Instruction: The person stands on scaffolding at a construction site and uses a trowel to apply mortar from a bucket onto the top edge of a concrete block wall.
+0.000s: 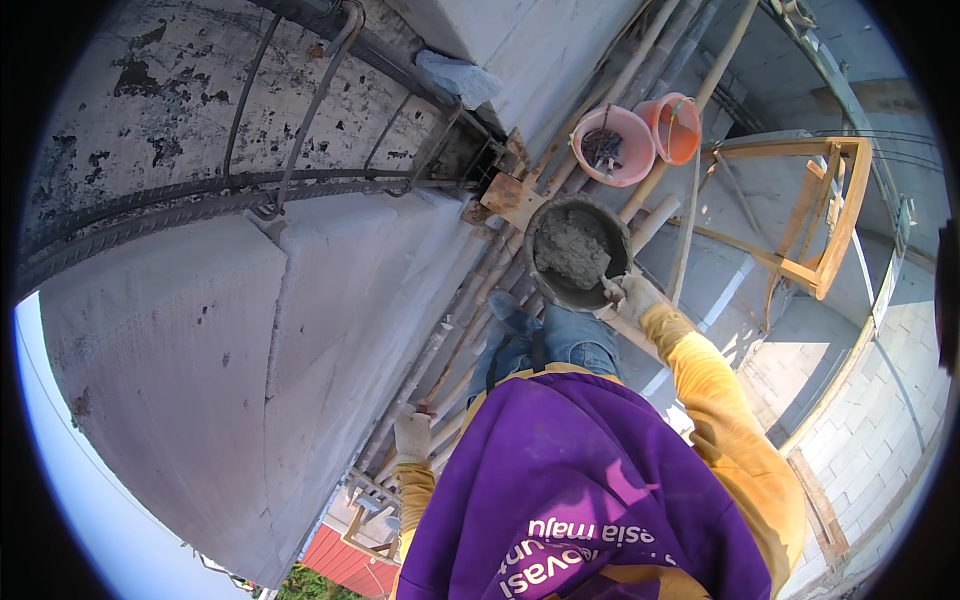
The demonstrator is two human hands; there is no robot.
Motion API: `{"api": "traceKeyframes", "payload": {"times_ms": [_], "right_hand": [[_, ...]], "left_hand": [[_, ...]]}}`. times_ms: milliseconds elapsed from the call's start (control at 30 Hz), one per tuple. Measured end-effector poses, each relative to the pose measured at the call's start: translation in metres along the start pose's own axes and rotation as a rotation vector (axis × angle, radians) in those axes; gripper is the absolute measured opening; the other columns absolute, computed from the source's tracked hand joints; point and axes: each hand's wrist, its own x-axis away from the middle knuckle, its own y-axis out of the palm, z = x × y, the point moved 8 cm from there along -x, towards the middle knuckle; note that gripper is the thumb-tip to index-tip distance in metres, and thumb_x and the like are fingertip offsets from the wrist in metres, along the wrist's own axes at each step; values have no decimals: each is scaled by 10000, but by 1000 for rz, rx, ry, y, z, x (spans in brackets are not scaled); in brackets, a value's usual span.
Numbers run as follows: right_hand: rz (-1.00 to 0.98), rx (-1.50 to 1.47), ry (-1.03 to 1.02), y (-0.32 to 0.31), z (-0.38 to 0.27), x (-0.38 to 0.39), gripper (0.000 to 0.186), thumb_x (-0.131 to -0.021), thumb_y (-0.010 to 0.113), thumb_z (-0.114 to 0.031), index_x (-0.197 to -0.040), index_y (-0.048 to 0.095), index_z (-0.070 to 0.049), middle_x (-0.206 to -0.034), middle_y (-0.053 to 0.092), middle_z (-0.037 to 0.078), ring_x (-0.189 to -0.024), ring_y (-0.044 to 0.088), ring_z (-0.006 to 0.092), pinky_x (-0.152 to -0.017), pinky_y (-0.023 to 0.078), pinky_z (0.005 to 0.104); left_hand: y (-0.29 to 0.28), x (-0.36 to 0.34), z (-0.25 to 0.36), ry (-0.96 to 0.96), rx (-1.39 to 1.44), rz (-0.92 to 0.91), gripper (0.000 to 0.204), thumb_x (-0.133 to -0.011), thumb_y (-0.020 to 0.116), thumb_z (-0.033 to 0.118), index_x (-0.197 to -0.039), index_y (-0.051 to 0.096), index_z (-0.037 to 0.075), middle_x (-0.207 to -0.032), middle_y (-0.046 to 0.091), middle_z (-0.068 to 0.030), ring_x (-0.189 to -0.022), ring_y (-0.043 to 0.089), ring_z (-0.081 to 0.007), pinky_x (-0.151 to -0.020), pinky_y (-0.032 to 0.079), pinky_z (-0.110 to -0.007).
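My gloved right hand (634, 298) grips the handle of a trowel (607, 282), whose blade is in the grey mortar (568, 250) inside a dark round bucket (536, 270). My gloved left hand (412, 438) is low at the left, beside the bamboo and pole staging, closed around a small reddish-brown item that I cannot make out. The bucket rests on the poles just beyond my legs (585, 347).
Two pink-orange buckets (610, 170) sit on the poles (660, 60) above the mortar bucket. A concrete beam (170, 330) runs along the left, with rebar (240, 180) above it. A wooden frame (840, 220) and block walls (880, 400) lie at right, below the staging.
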Motion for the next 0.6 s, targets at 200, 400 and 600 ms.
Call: {"api": "traceKeyframes", "payload": {"times_ms": [200, 400, 600], "right_hand": [[20, 390, -63, -25, -108, 66, 174, -939, 637, -96, -1029, 702, 37, -833, 692, 154, -802, 644, 211, -734, 510, 358], [89, 466, -161, -39, -97, 80, 198, -959, 626, -124, -1078, 714, 7, -798, 683, 131, -712, 625, 195, -663, 509, 348], [-49, 398, 43, -30, -201, 50, 238, -985, 571, -192, -997, 727, -12, -777, 693, 150, -753, 675, 260, -711, 520, 355]], "left_hand": [[-4, 2, -12, 26, -33, 59, 175, -957, 534, 74, -900, 664, -28, -789, 692, -103, -680, 649, -179, -648, 519, -306], [-6, -16, -54, -49, 145, -17, 179, -919, 488, 22, -984, 648, -25, -793, 683, -104, -678, 638, -177, -641, 518, -309], [-3, -4, -114, -128, 498, -18, 170, -967, 519, 87, -1015, 649, -13, -822, 691, -96, -696, 644, -173, -631, 499, -297]]}}
